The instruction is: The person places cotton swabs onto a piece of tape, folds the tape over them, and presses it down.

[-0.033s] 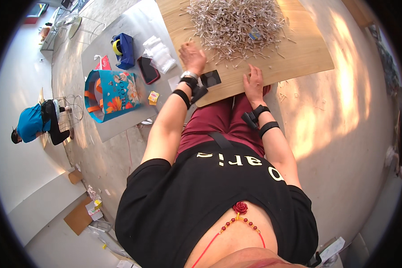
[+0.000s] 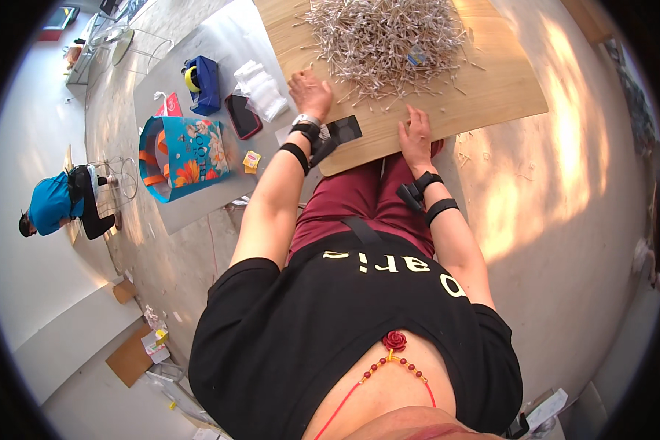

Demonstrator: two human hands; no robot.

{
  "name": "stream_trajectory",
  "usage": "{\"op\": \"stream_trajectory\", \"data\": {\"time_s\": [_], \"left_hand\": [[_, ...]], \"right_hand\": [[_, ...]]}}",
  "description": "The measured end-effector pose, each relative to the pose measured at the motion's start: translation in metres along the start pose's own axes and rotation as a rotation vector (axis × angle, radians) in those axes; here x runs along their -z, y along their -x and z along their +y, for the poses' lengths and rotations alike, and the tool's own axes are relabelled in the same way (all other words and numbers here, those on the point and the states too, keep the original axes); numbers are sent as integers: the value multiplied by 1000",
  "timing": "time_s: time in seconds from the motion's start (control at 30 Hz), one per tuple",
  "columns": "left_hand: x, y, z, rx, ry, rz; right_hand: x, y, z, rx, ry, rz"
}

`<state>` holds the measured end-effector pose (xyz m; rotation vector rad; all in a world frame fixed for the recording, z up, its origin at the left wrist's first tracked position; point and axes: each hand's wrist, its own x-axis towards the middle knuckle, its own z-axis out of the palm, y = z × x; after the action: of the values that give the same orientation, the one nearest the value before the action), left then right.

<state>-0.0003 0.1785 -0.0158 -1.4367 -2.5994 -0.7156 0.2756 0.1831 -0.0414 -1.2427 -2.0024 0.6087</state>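
My left hand (image 2: pixel 312 96) rests at the left side of a wooden board (image 2: pixel 491 95), palm down, its fingers loosely bent and apart; nothing shows in it. Beside that wrist lies a flat black rectangular piece (image 2: pixel 345 130). On the board's near edge, my right hand (image 2: pixel 416 136) lies with fingers stretched toward a large heap of cotton swabs (image 2: pixel 389 44), touching none that I can see. A small blue and yellow packet (image 2: pixel 416 56) sits on the heap. Stray swabs are scattered around the heap.
On a grey table to the left are a blue tape dispenser (image 2: pixel 204 84), clear plastic bags (image 2: pixel 260 89), a phone (image 2: pixel 243 116), a blue floral bag (image 2: pixel 191 158) and a small yellow box (image 2: pixel 251 161). Another person (image 2: pixel 55 202) is bent over at far left.
My left hand has shifted slightly to the left and toward me. My right hand stays in place.
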Motion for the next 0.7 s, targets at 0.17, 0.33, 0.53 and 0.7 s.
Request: {"op": "stream_trajectory", "data": {"time_s": [0.17, 0.33, 0.53, 0.7], "left_hand": [[-13, -18, -32, 143, -112, -95], [-19, -10, -39, 174, -58, -82], [-7, 2, -63, 157, 68, -146], [22, 33, -28, 24, 403, -52]], "right_hand": [[9, -28, -15, 136, 83, -15], [11, -48, -17, 106, 265, -139], [9, -28, -13, 103, 243, -153], [15, -18, -11, 83, 198, -107]]}}
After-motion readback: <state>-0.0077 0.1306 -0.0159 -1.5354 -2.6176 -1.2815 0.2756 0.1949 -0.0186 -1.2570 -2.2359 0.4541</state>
